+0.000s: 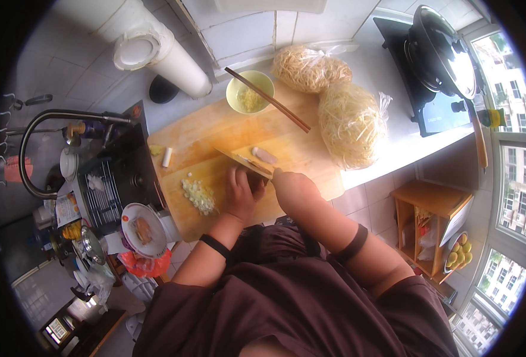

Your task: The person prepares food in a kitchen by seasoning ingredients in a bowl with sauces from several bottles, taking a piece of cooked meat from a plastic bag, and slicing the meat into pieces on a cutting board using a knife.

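My right hand (293, 189) is closed on the handle of a kitchen knife (243, 161), whose broad blade reaches left over a wooden cutting board (298, 154). Just below the blade, my left hand (241, 195) has its fingers curled by a dark piece; whether it grips that piece cannot be told. A small pale pink piece, perhaps meat, (264, 155) lies beyond the blade. Chopped white pieces, perhaps scallion, (199, 196) are heaped at the board's left, near a white stalk piece (167, 157). Brown chopsticks (285, 110) lie across a pale green bowl (250, 103) holding minced yellowish bits.
Two plastic bags, one of noodle-like strands (307, 69) and one of pale sprouts or strands (352, 125), stand at the board's back right. A lidded pan (441, 53) is on the stove. Left are a sink (131, 156) and a plate with meat (131, 241). A white pipe (178, 62) rises behind.
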Tool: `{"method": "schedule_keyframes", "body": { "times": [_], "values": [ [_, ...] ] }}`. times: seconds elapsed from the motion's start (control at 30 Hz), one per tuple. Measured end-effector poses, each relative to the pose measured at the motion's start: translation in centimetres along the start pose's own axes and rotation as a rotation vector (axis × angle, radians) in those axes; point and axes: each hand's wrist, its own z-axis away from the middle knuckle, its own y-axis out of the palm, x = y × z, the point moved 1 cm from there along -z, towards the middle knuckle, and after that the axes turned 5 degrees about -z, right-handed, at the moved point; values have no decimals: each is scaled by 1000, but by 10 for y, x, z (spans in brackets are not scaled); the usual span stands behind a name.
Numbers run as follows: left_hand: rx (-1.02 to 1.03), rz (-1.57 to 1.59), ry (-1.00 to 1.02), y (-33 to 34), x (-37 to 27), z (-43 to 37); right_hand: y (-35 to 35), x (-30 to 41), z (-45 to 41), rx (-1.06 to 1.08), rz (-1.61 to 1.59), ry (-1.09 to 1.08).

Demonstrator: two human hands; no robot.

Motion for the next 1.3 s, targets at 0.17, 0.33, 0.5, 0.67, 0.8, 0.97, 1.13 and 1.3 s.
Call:
{"method": "schedule_keyframes", "body": {
  "times": [0.17, 0.33, 0.5, 0.67, 0.8, 0.97, 1.13, 1.3],
  "values": [
    [-43, 74, 1, -4, -3, -5, 3, -8, 11, 3, -37, 45],
    [-25, 51, -6, -6, 0, -2, -2, -18, 34, 63, 15, 76],
    [-27, 21, -17, -4, -6, -3, 13, -17, 12, -51, -51, -14],
    [-93, 55, -14, -9, -8, 3, 2, -20, 33, -41, -12, 0],
    [-127, 126, -35, -19, -17, -2, -5, -38, 39, -60, 16, 30],
    [-51, 111, -41, -26, -13, -1, -25, -22, 52, -67, 17, 66],
    [-51, 83, 5, -24, -7, -3, -28, -7, 62, 26, 100, 64],
    [-61, 39, 49, -21, -4, -4, -19, -11, 64, -106, 55, -21]
  ]
}}
